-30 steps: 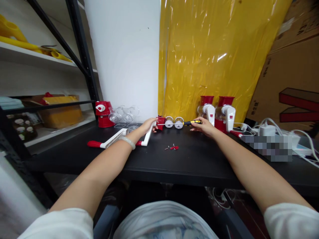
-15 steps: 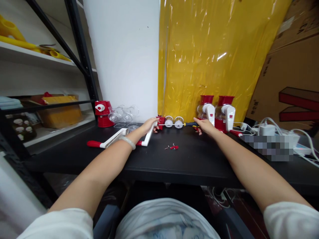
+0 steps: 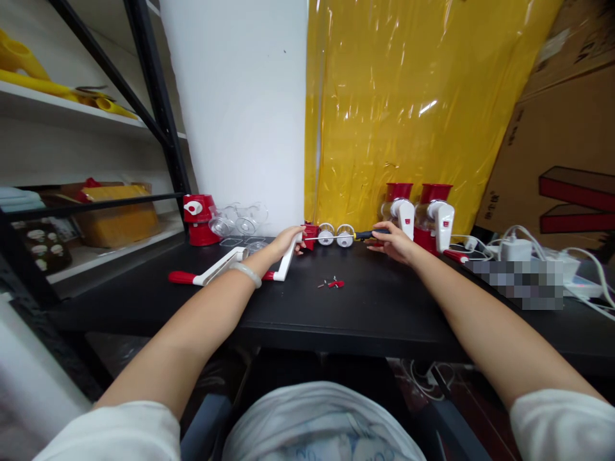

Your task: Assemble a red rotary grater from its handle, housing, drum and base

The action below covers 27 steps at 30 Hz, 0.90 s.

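My left hand [image 3: 289, 242] is closed around the upper end of a white crank handle [image 3: 286, 261], whose red grip points down and left. In my right hand [image 3: 390, 242] is the dark and yellow handle of a screwdriver [image 3: 364, 235]. Its long shaft runs level to the left, and the tip meets the crank's upper end by my left fingers; the exact contact is too small to tell. Another white crank handle [image 3: 223, 266] with a red grip lies beside my left forearm. Small red and metal pieces [image 3: 336, 283] lie on the black table [image 3: 307, 314] between my arms.
Two grater drums [image 3: 326, 235] and a red part [image 3: 311, 235] stand behind the screwdriver. Two assembled red-and-white rotary graters [image 3: 434, 221] are at the right, near white cables and chargers [image 3: 515, 250]. Left are a red grater base [image 3: 200, 221] and clear plastic parts [image 3: 240, 221].
My right hand has shifted its hold on the screwdriver handle, with the fingers now lying more along and over it. My left hand and the crank stay in place.
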Available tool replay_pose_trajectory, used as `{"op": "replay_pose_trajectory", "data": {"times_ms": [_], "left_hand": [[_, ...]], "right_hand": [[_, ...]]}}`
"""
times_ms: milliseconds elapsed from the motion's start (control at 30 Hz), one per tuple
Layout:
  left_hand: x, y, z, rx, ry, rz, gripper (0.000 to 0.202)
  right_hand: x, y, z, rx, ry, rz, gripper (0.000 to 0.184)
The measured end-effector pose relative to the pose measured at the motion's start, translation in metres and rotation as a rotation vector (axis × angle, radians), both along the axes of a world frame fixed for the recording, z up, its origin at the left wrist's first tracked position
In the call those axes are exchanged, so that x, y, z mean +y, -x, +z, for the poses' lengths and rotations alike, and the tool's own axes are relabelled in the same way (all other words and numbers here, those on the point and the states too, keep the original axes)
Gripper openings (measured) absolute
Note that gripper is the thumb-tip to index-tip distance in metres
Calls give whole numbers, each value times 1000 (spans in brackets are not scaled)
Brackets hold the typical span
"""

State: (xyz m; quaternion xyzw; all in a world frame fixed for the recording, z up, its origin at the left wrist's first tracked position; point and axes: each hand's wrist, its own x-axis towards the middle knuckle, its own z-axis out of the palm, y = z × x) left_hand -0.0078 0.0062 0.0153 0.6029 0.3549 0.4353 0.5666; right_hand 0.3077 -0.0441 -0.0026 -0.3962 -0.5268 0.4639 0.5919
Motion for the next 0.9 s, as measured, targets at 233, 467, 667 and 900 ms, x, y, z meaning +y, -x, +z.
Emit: {"op": "replay_pose_trajectory", "data": {"times_ms": [233,467,667,900], "left_hand": [[-1,-1,2,17,-23,7,21],[-4,0,2,20,-38,-34,22],[-1,0,-1,29,-56,-48,24],[-7,-2,2,53,-54,-40,22]], "right_hand": [[3,-2,1,-95,3,-104,21],[5,-1,1,-213,27,-208,23],[14,-5,-2,-313,-13,-257,36],[13,-7,-4,-419,-77,-280,46]]}}
